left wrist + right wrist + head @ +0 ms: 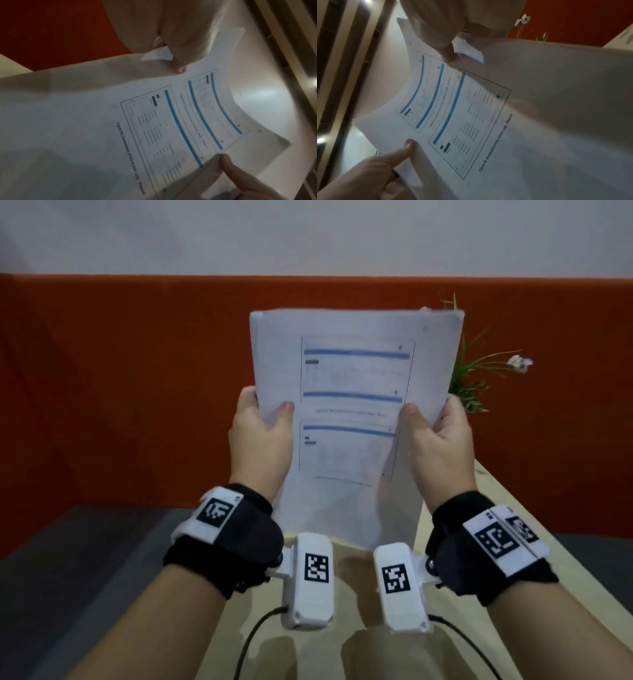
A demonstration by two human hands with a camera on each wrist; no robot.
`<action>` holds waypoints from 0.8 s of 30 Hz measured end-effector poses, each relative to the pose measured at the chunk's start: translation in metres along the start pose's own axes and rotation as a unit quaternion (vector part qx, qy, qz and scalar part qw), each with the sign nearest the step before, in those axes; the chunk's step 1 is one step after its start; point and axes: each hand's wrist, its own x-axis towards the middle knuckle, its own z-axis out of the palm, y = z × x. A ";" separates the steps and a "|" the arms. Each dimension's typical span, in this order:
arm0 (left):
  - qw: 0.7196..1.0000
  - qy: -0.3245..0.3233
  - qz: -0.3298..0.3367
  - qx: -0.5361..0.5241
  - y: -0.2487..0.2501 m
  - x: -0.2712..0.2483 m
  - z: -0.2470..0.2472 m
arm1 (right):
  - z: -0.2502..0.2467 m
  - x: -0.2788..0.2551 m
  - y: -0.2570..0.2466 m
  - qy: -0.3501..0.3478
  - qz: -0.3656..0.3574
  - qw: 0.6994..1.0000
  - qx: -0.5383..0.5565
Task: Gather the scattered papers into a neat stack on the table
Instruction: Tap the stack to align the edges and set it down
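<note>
Papers, a sheaf of white printed sheets with blue bars and boxed tables (352, 412), stand nearly upright in the air between your two hands, above the near end of the pale wooden table (513, 542). Your left hand (262, 440) pinches the sheaf's left edge, thumb pressed on the front page and fingers curled behind. Your right hand (438, 440) grips the right edge the same way, thumb on the front. From the wrist views the front page bows slightly, and the edges of several sheets show at the top corner. Behind the sheaf a green plant with a small pale flower (479, 371) stands before the orange wall panel (120, 388).
</note>
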 end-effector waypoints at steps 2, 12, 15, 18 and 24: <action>1.000 -0.008 -0.018 0.020 -0.011 -0.010 0.002 | 0.001 -0.010 0.011 -0.015 0.037 0.999 -0.017; 0.998 -0.038 -0.052 0.018 -0.024 -0.025 -0.004 | -0.002 -0.017 0.019 -0.018 0.069 0.996 -0.046; 0.988 -0.094 -0.121 0.037 -0.041 -0.037 -0.008 | -0.008 -0.029 0.036 -0.047 0.114 0.989 -0.079; 0.986 -0.104 -0.121 0.048 -0.049 -0.039 -0.014 | -0.016 -0.029 0.039 -0.048 0.109 0.987 -0.104; 0.967 -0.135 -0.087 0.196 -0.057 -0.048 -0.028 | -0.031 -0.039 0.054 -0.105 0.178 0.941 -0.268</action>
